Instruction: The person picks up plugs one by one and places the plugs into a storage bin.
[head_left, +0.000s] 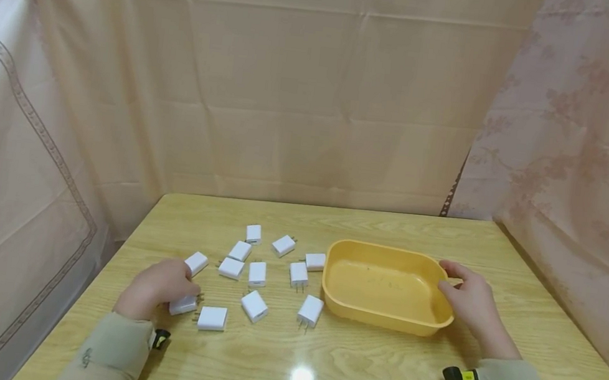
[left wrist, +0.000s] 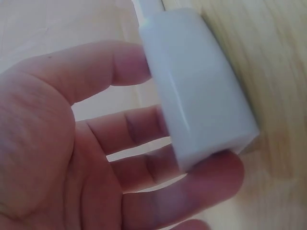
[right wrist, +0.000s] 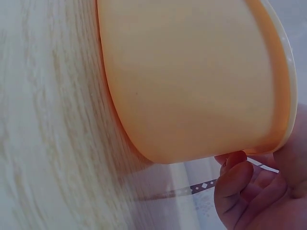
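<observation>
- White chargers, twelve counted, lie on the table left of centre in the lower half of the frame; metal prongs show on several.
- One of the twelve, the held charger, is the lowest at the far left of the group; the left wrist view shows it large, upper centre.
- Left hand, lower left of the frame, grips that one charger between thumb and fingers.
- Eleven others lie apart from the hands, one of them just above the left hand and one just right of it, near the lower edge of the group.
- One yellow tray stands right of centre, with one charger just beside its left wall; whether they touch, I cannot tell.
- Right hand, right of the tray, grips its right end at the rim, fingers curled underneath.
- Two sleeves, pale green-grey, enter at lower left and lower right, each with one black wrist device.
- One wooden table spans the lower half; cloth hangings fill the top, left and right.
</observation>
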`<state>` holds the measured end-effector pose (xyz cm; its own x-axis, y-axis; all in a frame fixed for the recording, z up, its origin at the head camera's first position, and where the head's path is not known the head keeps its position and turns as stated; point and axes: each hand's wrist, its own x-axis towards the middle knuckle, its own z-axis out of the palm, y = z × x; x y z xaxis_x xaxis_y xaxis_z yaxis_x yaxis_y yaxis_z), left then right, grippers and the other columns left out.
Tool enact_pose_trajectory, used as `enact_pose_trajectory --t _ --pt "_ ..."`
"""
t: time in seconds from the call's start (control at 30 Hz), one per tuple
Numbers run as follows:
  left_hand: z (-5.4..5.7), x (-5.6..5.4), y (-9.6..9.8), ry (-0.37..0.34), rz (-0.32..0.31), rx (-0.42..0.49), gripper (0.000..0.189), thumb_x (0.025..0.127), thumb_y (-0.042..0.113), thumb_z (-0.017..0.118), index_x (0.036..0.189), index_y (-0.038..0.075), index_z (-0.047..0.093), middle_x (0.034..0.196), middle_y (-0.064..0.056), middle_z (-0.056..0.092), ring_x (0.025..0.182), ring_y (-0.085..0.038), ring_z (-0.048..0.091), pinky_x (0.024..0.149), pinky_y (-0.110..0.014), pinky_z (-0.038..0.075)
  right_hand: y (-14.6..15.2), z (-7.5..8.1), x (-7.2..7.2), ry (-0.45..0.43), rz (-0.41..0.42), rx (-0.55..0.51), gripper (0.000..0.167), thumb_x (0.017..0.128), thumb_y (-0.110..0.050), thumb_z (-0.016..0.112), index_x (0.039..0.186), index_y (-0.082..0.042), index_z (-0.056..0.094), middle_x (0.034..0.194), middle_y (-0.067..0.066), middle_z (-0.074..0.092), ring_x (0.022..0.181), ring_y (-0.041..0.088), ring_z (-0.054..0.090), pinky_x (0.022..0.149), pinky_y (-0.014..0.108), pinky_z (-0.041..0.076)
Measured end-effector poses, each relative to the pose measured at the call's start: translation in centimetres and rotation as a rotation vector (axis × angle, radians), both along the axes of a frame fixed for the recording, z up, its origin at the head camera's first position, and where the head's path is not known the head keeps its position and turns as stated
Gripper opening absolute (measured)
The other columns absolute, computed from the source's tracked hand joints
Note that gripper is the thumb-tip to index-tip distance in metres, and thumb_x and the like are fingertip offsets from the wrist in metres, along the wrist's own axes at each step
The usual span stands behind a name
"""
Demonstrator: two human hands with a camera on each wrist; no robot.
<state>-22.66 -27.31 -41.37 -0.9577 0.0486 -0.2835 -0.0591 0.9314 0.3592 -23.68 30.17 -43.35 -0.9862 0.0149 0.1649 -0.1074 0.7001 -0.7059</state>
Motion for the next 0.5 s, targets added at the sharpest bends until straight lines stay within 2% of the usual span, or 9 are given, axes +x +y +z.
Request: enact_pose_trajectory --t 0.33,0.5 --pt "-0.03 -0.03 0.09 0.014 -0.002 0.02 0.023 0.09 0.025 0.07 0.075 0.008 0.064 0.068 -0.006 0.056 0.057 -0.018 0.052 0.049 -0.029 0.041 0.12 -0.15 -0.17 -0.027 -0.013 0.012 0.049 0.097 -0.007 0.058 0.143 0.009 0.05 0.133 0.032 0.055 0.096 0.034 0.061 0.073 0.03 0.052" --pt "0.07 0.1 0.0 0.012 0.005 0.012 0.022 0.089 0.025 0.07 0.076 0.008 0.064 0.07 -0.006 0.057 0.058 -0.019 0.052 0.05 -0.03 0.041 0.17 -0.18 -0.15 -0.007 -0.004 0.011 0.048 0.096 -0.005 0.058 0.142 0.009 0.051 0.131 0.032 0.056 0.09 0.032 0.062 0.069 0.028 0.052"
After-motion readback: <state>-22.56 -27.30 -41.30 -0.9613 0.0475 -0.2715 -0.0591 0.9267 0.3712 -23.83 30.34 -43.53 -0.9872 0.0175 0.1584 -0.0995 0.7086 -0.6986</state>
